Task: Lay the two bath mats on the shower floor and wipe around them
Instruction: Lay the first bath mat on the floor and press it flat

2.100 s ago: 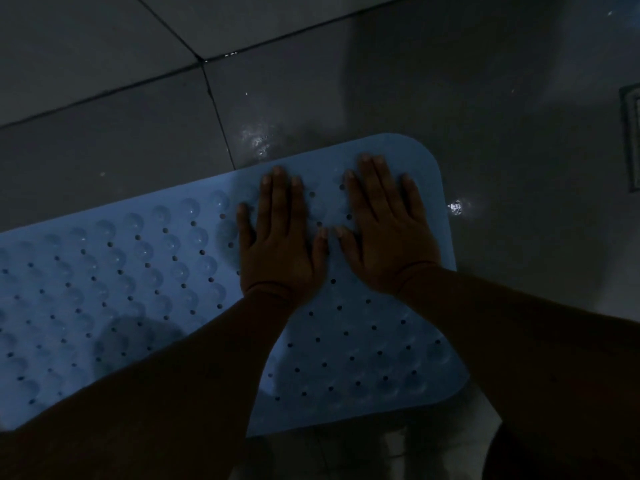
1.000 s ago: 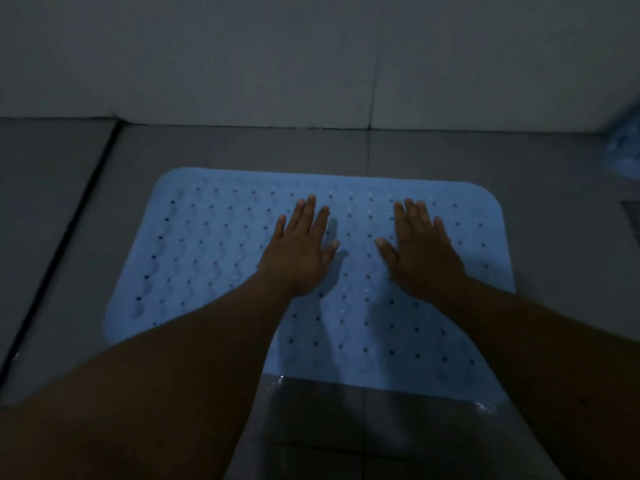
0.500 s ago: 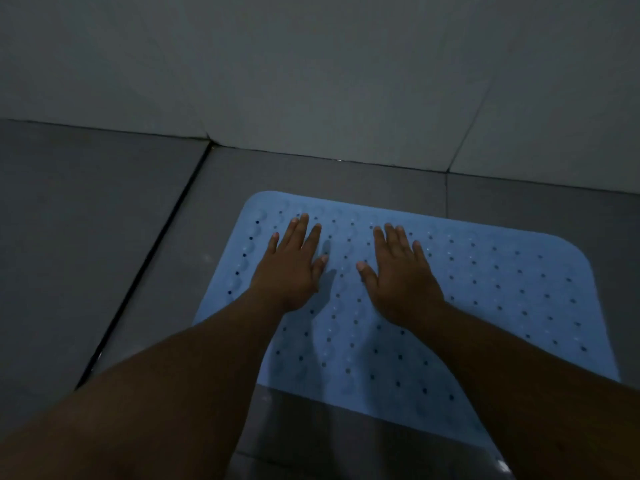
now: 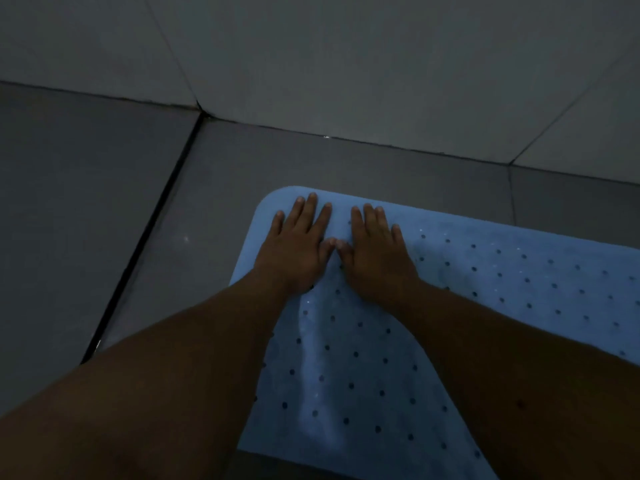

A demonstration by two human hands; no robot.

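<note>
Both hands, left (image 4: 294,252) and right (image 4: 377,258), press flat with straight fingers, thumbs touching, on the blue mat's (image 4: 485,289) corner on the floor (image 4: 214,188).

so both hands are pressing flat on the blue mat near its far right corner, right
Not quite: the head view shows the left hand and right hand flat on the blue mat near its far left corner, not the right.
</note>
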